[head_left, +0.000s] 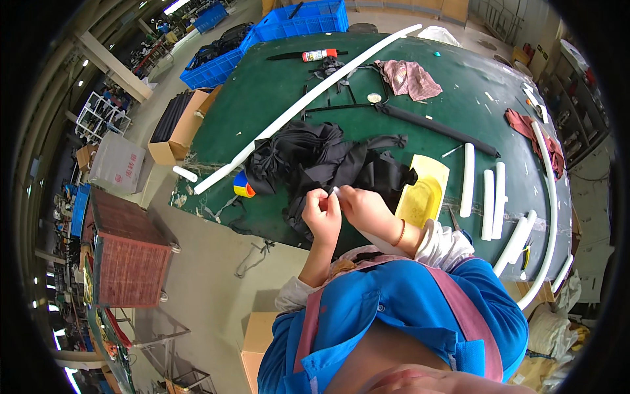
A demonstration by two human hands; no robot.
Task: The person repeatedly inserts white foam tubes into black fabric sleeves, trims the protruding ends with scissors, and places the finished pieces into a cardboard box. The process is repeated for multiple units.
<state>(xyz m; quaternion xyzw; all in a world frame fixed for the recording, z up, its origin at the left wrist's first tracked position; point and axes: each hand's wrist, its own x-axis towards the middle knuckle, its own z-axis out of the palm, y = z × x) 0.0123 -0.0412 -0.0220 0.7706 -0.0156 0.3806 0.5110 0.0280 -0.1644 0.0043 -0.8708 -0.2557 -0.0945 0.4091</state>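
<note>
White small piece [334,191] pinched between left hand [321,211] and right hand [362,207], together | over black fabric [321,161] | judgement: keep grip short, steady.

The surface [275,85] is dark green. On it lies a heap of black fabric [321,164] beside a pale yellow tray [423,190], white foam tubes [485,194] and a roll of tape [243,186] banded blue, yellow and what looks like red. A checked pinkish rag [410,79] lies farther back, near bright blue crates [302,20].
</note>
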